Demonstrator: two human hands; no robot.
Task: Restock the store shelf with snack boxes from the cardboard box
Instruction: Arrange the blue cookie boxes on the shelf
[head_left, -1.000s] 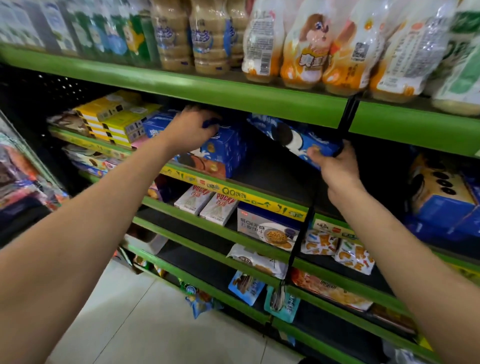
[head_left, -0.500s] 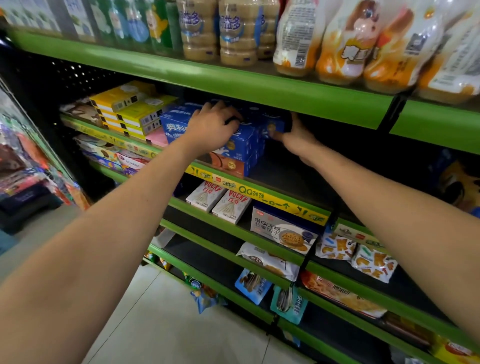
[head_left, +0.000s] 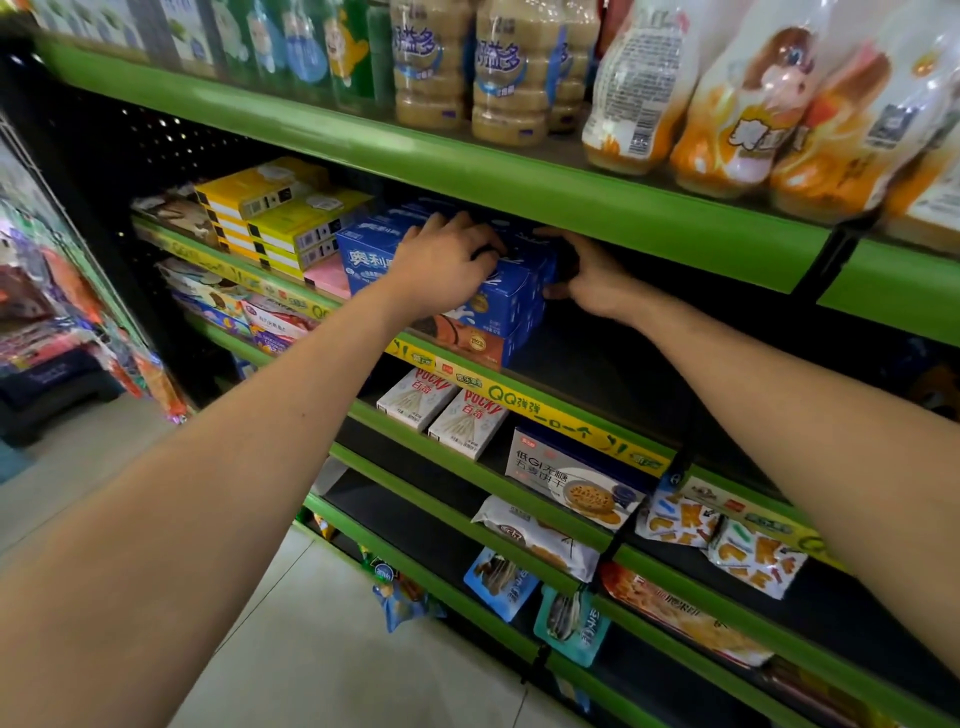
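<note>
Green store shelving fills the view, drinks on top, snacks on the tiers below, tiled floor at near left. On the second shelf (head_left: 597, 415) sits a stack of blue boxes (head_left: 511, 306), just right of yellow boxes (head_left: 291, 223) and a pink pack (head_left: 327, 275). Dark bare shelf lies to the right of the stack. Cardboard box not in view.

Left hand (head_left: 447, 265) rests on top of the stack, fingers curled over the top box's far edge, gripping it. Right hand (head_left: 587, 275) is at the stack's right end, thumb on the near face and fingers reaching behind; they look wrapped round the end box, though shadow hides the tips.

Likely step: seating the newest blue box flush with the stack. To do it well, the person should steady the stack from above with the left hand, slide the box in with the right until faces align, labels forward, and release only once nothing rocks. Risk: a push knocks the stack back.
</note>
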